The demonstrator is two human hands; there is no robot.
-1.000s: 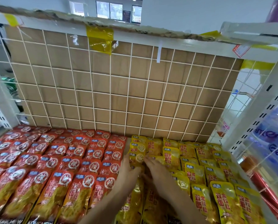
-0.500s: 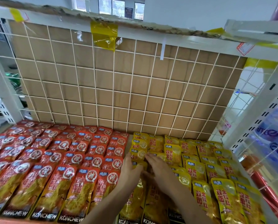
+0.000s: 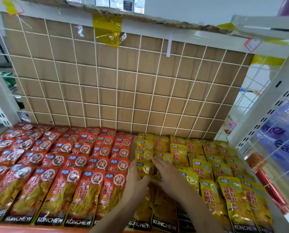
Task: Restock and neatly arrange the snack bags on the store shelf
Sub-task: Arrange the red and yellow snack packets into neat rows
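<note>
Shop: wire shelf (image 3: pixel 264 49) of snack bags (image 3: pixel 80 187)

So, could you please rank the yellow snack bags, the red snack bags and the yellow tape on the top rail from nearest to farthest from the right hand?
1. The yellow snack bags: right under the right hand, touching it.
2. The red snack bags: to the left, past the left hand.
3. The yellow tape: up on the top rail, at the back.
</note>
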